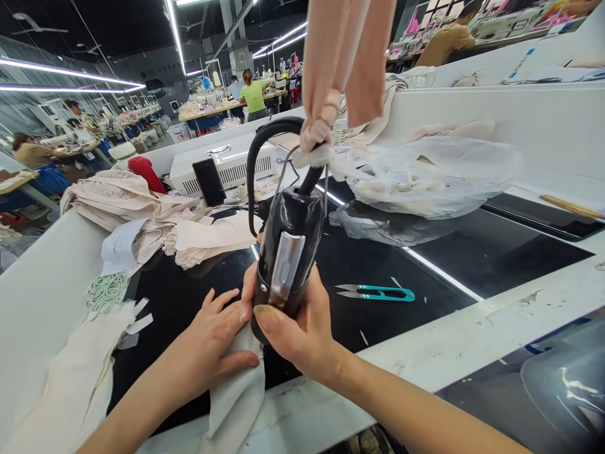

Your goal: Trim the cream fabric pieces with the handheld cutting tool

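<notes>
My right hand (pixel 297 328) is wrapped round a black hand-held tool (pixel 288 246) with a silver plate, standing upright near the front edge. A black cable loops from its top, where knotted pink cloth strips (pixel 321 120) hang. Just left of the tool, my left hand (pixel 220 334) lies with fingers spread on a pale piece of fabric (pixel 241 391), its index fingertip close to the tool. The tool's lower end and part of the fabric are hidden behind my hands.
Teal thread snips (pixel 387 294) lie to the right on the black surface. Behind are a clear plastic bag (pixel 435 183), a phone (pixel 208 182) and a white box (pixel 227 165). Pale fabric piles (pixel 127 195) and green elastic loops (pixel 106 294) sit left. People work in the background.
</notes>
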Demonstrator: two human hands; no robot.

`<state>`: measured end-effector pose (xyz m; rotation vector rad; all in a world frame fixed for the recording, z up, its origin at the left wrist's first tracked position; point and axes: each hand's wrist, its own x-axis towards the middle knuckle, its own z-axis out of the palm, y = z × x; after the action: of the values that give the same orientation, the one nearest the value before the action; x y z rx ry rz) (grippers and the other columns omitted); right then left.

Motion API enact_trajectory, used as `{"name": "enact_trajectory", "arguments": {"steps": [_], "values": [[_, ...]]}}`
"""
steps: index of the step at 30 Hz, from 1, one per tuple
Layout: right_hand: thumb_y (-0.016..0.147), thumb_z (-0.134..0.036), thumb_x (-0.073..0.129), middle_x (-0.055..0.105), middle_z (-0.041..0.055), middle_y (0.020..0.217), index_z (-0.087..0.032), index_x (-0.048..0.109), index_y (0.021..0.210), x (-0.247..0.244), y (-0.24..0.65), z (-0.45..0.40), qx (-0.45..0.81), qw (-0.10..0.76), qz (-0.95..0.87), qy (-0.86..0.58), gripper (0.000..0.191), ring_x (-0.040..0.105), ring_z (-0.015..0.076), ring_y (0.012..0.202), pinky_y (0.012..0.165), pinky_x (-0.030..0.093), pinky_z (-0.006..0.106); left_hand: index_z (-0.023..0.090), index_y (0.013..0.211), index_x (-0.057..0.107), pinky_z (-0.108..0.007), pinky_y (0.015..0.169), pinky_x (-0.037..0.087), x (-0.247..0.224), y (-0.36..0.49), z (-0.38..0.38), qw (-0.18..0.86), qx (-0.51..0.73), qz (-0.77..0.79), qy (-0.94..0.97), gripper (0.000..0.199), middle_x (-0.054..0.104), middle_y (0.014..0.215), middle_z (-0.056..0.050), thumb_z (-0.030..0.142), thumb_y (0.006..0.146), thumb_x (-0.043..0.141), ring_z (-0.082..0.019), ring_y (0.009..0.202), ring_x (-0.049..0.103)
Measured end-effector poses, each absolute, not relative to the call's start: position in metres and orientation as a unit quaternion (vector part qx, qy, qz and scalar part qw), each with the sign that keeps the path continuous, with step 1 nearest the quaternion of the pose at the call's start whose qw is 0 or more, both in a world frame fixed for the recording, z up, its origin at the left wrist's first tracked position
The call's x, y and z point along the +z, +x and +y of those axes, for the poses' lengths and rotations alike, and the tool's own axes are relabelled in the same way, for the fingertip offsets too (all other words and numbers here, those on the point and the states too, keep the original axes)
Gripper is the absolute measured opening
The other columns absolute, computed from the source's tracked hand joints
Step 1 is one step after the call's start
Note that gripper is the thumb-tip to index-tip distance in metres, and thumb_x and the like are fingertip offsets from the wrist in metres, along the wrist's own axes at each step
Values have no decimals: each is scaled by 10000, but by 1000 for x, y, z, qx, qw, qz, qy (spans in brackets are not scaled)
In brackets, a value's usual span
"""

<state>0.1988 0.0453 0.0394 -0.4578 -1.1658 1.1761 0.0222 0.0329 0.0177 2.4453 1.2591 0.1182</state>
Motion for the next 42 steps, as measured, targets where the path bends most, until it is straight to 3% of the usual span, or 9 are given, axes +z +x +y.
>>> {"name": "enact_trajectory", "arguments": {"steps": [6, 18, 27, 32, 37, 39, 42], "values": [[806, -430, 779, 619, -8, 803, -292, 523, 1002, 42, 202, 43, 531, 651, -506, -194, 351, 602, 185, 651, 688, 579, 397, 290, 1463, 534, -688, 1239, 213, 15, 21, 34, 191, 51, 448, 872, 503, 615, 1451, -93, 361, 984, 671, -371, 1469, 421], [705, -263, 682, 506, -11, 800, -278, 495, 963, 45, 199, 45, 466, 666, -534, -231, 319, 484, 184, 675, 655, 473, 371, 229, 1414, 569, -741, 1178, 296, 18, 23, 33, 146, 58, 430, 889, 463, 634, 1430, -119, 261, 962, 665, -379, 1409, 500], [751, -260, 703, 564, -10, 800, -270, 518, 994, 38, 198, 45, 482, 659, -535, -217, 305, 530, 178, 671, 659, 491, 365, 286, 1428, 581, -712, 1181, 337, 14, 26, 32, 108, 77, 418, 899, 535, 633, 1446, -74, 163, 923, 709, -372, 1420, 505], [768, -305, 740, 559, -34, 762, -268, 507, 957, 43, 203, 46, 487, 666, -525, -210, 302, 523, 157, 630, 588, 487, 327, 248, 1442, 549, -704, 1161, 379, 12, 30, 30, 117, 89, 414, 898, 561, 654, 1412, -99, 145, 915, 710, -356, 1394, 538], [815, -328, 744, 601, -37, 799, -266, 494, 991, 48, 210, 49, 491, 675, -510, -206, 312, 573, 139, 613, 582, 513, 315, 233, 1317, 576, -737, 1172, 333, 8, 26, 29, 115, 100, 423, 893, 514, 606, 1456, -112, 115, 857, 775, -363, 1424, 495], [812, -325, 745, 608, -40, 799, -268, 482, 983, 49, 210, 50, 495, 673, -509, -207, 318, 575, 133, 598, 569, 512, 309, 226, 1287, 567, -709, 1164, 378, 8, 26, 25, 90, 118, 421, 895, 523, 569, 1479, -127, 127, 833, 807, -362, 1405, 509], [801, -308, 735, 592, -50, 765, -269, 466, 956, 48, 210, 50, 496, 669, -511, -212, 313, 571, 132, 581, 562, 507, 309, 210, 1227, 573, -565, 1025, 573, 11, 27, 12, 32, 148, 423, 893, 397, 625, 1339, -125, 130, 880, 748, -323, 1237, 627]]}}
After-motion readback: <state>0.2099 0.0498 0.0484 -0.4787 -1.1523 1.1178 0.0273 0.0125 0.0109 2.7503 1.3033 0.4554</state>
